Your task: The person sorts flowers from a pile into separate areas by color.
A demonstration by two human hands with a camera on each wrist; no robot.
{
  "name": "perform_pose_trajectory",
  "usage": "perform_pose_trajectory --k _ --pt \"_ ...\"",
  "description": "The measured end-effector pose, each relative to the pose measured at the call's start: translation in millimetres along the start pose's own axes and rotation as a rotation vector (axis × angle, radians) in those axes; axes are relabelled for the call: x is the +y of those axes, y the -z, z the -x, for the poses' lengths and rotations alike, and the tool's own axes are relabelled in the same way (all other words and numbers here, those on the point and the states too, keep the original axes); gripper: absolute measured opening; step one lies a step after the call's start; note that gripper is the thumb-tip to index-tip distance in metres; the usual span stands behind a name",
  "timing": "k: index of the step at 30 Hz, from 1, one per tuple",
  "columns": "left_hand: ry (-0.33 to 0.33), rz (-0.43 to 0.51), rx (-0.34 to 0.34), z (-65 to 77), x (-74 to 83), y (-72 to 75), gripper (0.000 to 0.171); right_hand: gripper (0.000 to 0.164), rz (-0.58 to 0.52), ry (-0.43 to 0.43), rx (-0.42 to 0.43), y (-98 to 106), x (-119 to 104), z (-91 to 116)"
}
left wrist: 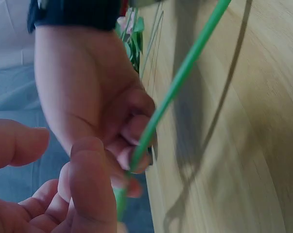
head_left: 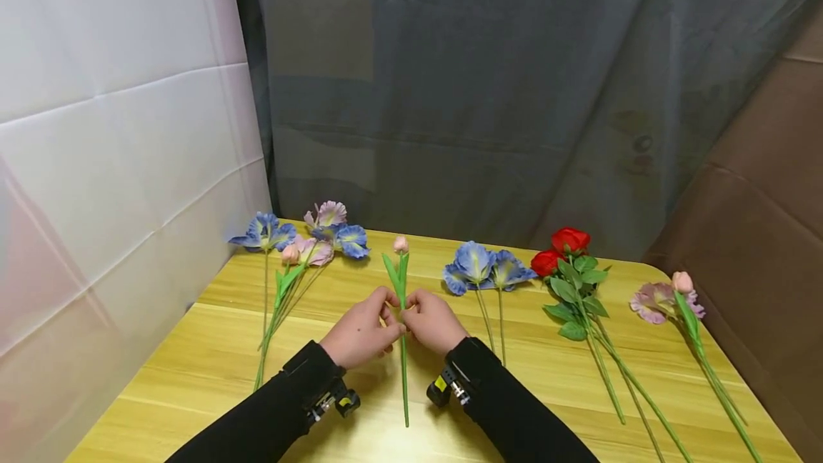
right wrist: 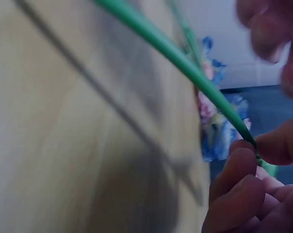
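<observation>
A pink tulip (head_left: 401,244) with green leaves is held up over the table by its green stem, head pointing away from me. My right hand (head_left: 437,321) pinches the stem just below the leaves; the right wrist view shows its thumb and fingertips (right wrist: 241,167) meeting on the stem (right wrist: 195,73). On the other side of the stem is my left hand (head_left: 363,329), loosely bent. In the left wrist view its thumb and fingers (left wrist: 90,174) stand apart with nothing between them. Whether a left fingertip touches the stem or leaves is hard to tell.
Blue, lilac and pink flowers (head_left: 264,233) lie at the left of the wooden table (head_left: 212,370). Blue irises (head_left: 474,263) lie right of centre, red roses (head_left: 570,240) further right, and another pink tulip (head_left: 682,282) with a lilac flower near the right edge. Cloth hangs around the table.
</observation>
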State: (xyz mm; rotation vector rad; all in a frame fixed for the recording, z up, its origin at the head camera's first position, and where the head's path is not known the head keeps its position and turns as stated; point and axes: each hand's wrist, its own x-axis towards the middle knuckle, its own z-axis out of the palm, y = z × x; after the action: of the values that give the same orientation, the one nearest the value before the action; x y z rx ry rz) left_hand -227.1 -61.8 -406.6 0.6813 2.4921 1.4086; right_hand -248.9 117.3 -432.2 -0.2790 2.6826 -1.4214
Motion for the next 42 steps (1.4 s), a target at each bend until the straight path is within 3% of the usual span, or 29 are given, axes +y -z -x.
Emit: perform_pose_trajectory --k 6,12,18,26,42 --pt "0.003 -0.017 0.011 5.0 -3.3 3.7 0.033 0.008 0.157 -0.054 -0.012 -9 8 -17" --pt "0.047 -0.076 0.032 8.8 -11.0 14.4 0.030 0.016 0.149 -0.098 -0.044 -12 12 -17" --pt "0.087 -0.221 0.112 8.4 -26.9 35.4 0.027 0.030 0.083 -0.110 -0.047 -9 14 -9" --pt "0.182 -0.337 0.167 10.4 -49.5 65.5 0.025 0.031 0.065 -0.068 -0.026 -3 16 -1" --pt "0.249 -0.464 0.199 17.9 -70.7 105.0 0.022 0.018 0.104 0.028 -0.007 0 6 8"
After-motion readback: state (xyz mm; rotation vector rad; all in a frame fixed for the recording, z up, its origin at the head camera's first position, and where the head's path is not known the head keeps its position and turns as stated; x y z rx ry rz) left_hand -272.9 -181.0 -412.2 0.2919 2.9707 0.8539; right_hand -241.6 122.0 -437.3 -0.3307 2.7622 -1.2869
